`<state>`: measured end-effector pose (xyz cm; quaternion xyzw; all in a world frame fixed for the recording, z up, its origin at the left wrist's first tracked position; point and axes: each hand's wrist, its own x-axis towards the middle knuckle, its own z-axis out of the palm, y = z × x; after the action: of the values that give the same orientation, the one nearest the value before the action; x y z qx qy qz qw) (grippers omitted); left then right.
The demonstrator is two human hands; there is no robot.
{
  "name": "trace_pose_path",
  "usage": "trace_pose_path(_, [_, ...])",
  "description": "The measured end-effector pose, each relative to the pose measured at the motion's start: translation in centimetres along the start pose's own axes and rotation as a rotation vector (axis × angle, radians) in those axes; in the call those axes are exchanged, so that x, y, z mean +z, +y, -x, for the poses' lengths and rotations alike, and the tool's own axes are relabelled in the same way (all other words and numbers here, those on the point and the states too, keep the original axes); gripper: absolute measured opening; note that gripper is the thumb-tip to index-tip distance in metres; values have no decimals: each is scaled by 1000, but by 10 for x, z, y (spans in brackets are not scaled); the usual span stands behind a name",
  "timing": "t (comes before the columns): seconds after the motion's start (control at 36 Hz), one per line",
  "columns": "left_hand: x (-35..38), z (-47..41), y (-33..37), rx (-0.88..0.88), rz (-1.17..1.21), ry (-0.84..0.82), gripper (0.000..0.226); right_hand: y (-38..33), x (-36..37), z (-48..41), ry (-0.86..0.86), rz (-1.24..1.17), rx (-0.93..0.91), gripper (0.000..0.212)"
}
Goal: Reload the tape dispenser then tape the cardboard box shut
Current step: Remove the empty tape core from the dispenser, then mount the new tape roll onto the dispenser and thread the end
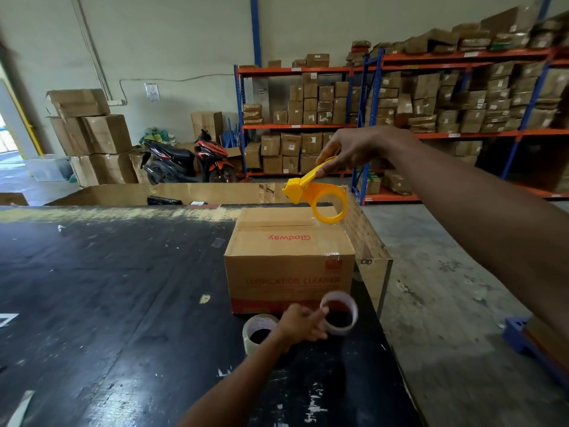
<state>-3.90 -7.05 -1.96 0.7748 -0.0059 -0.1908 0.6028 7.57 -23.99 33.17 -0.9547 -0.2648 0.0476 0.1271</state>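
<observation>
Yellow tape dispenser (317,195) in right grip (354,149), left grip (300,323) pinching tape roll (340,312)

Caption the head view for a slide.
Right hand lifts yellow tape dispenser over cardboard box; left hand grips tape roll.

Single head view, wide-angle, looking forward-down over black table (123,288), near.

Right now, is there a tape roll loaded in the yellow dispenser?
No, the dispenser ring is empty; the left hand holds a roll by the box.
</observation>
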Motion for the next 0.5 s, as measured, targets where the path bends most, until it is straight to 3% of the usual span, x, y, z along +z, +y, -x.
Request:
trace_pose_path(0.14, [22, -15, -52, -193, -127, 101, 46, -2, 6, -3, -39, 19, 1, 50])
trace_pose_path(0.22, [24, -24, -63, -259, -156, 141, 57, -2, 10, -7, -69, 10, 17, 50])
trace_pose_path(0.33, [26, -29, -61, -276, -203, 191, 62, 0, 15, -14, -72, 23, 2, 50])
trace_pose_path(0.5, [25, -42, -60, -296, -205, 236, 50, 3, 20, -25, -84, -12, -15, 53])
